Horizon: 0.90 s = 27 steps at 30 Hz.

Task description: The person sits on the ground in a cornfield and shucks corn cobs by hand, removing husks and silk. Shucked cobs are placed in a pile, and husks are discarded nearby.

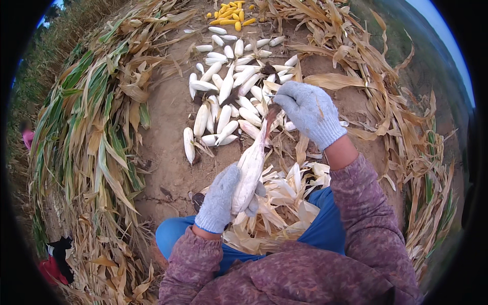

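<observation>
My left hand (pixel 222 195), in a grey knit glove, is wrapped round the thick lower end of a corn ear (pixel 249 170) covered in pale, pinkish-white husk. The ear tilts up and away, its brown silk tip just left of my right hand. Also gloved, my right hand (pixel 308 108) is closed, and a thin metal spike (pixel 270 95) pokes out from its fingers toward the left. Whether these fingers touch the ear's tip, I cannot tell. Beyond lies a loose spread of corn ears in white husk (pixel 223 118), several with dark silk.
Stripped husks (pixel 277 208) are heaped between my blue-trousered legs. Bare yellow cobs (pixel 231 14) lie in a small pile at the far end. Cut corn stalks (pixel 96 132) line the left, and dry stalks (pixel 356 66) the right. A person in pink (pixel 28 137) is at the far left.
</observation>
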Each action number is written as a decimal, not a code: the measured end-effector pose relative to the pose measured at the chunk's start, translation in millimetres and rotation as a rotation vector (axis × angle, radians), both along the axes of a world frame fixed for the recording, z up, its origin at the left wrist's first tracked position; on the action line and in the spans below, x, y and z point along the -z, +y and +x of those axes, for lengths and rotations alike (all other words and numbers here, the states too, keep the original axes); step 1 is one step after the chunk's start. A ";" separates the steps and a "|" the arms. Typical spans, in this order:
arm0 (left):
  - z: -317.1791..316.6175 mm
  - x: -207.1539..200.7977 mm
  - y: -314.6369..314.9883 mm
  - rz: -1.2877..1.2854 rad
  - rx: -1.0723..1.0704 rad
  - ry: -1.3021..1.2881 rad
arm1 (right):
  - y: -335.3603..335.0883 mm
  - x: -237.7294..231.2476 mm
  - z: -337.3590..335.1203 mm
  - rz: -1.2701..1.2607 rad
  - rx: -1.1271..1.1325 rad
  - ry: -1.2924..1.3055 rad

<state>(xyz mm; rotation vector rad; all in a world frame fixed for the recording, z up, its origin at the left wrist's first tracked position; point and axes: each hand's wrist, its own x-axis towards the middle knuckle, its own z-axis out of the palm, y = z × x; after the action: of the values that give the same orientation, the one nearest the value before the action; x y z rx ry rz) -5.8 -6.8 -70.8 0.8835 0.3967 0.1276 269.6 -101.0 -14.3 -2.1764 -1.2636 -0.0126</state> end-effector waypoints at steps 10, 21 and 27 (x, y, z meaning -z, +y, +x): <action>29.9 17.1 30.7 -0.051 -0.585 -0.196 | 11.9 21.8 -70.4 -0.204 -0.180 1.052; 42.9 13.9 23.4 0.234 -0.593 -0.133 | 8.3 47.0 -100.3 -0.185 -0.355 0.821; 35.3 -7.2 49.1 0.396 -0.622 -0.001 | -2.4 42.5 -104.4 -0.249 -0.274 0.367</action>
<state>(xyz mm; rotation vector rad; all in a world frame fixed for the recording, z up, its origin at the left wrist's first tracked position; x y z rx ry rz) 29.4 42.3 -63.7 1.1238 0.6499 0.8015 165.2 -103.3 -56.8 -2.0582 -1.3867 0.6564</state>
